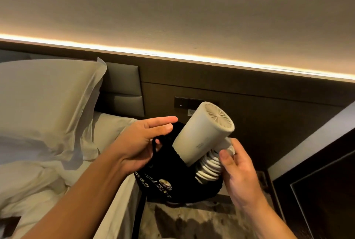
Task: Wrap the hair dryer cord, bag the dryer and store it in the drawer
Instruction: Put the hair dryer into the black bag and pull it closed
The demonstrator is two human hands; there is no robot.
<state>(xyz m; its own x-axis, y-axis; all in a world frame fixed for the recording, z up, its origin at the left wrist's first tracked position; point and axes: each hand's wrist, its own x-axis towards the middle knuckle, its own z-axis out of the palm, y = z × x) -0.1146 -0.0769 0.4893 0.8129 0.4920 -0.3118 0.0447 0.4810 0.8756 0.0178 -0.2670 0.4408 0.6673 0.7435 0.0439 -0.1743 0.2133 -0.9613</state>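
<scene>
Dryer (203,133) cord (208,167) looks wrapped; my right hand (240,173) grips its handle, left hand (142,142) holds the bag (163,183) open. Bagging underway, I judge; drawer storage remains.

Single head-worn wide-angle view, tilted, looking forward and down, close on both hands, bed (48,162) left, wall panel (249,104) ahead.

Left hand (143,139) half-open; right hand (237,164) pinching.
</scene>
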